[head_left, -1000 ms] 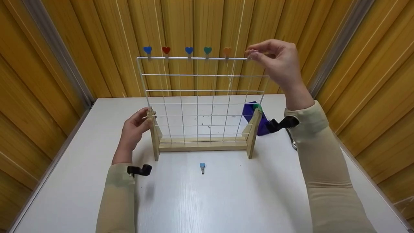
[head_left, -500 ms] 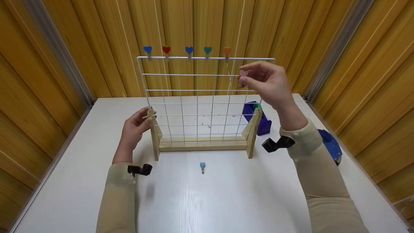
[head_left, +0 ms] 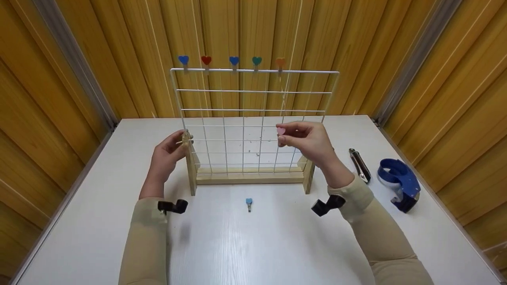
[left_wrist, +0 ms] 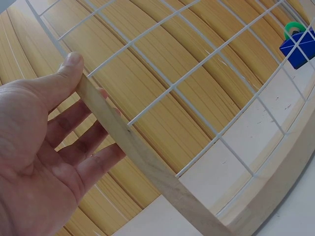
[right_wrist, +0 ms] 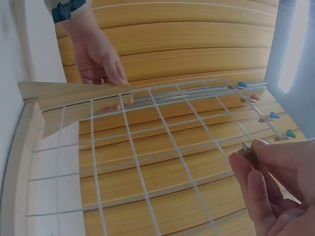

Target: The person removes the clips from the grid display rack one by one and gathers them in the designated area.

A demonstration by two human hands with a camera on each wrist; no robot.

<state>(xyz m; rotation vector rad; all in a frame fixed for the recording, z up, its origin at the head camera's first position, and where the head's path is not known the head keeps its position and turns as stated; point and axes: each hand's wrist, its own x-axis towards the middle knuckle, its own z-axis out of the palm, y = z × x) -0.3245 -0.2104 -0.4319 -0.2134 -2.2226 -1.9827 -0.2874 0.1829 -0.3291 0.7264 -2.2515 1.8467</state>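
A white wire grid (head_left: 253, 91) stands upright in a wooden stand (head_left: 249, 179). Along its top bar sit several heart clips, among them a red one (head_left: 206, 60), a green one (head_left: 257, 60) and an orange one (head_left: 280, 61). My left hand (head_left: 165, 155) grips the left wooden post (left_wrist: 142, 155), thumb on one side and fingers behind. Between thumb and fingertips, my right hand (head_left: 311, 140) pinches a pink heart clip (head_left: 281, 130), held in front of the grid's lower right part. A light-blue heart clip (head_left: 248, 201) lies on the table before the stand.
Right of the stand lie a utility knife (head_left: 359, 165) and a blue tape dispenser (head_left: 400, 182). Through the grid in the left wrist view shows another blue dispenser (left_wrist: 300, 49) with a green roll. Wood-panelled walls (head_left: 253, 35) enclose the white table (head_left: 237, 245).
My right hand has come down and leftward from the top bar's right end, carrying the pink heart clip. My left hand keeps its place on the post.
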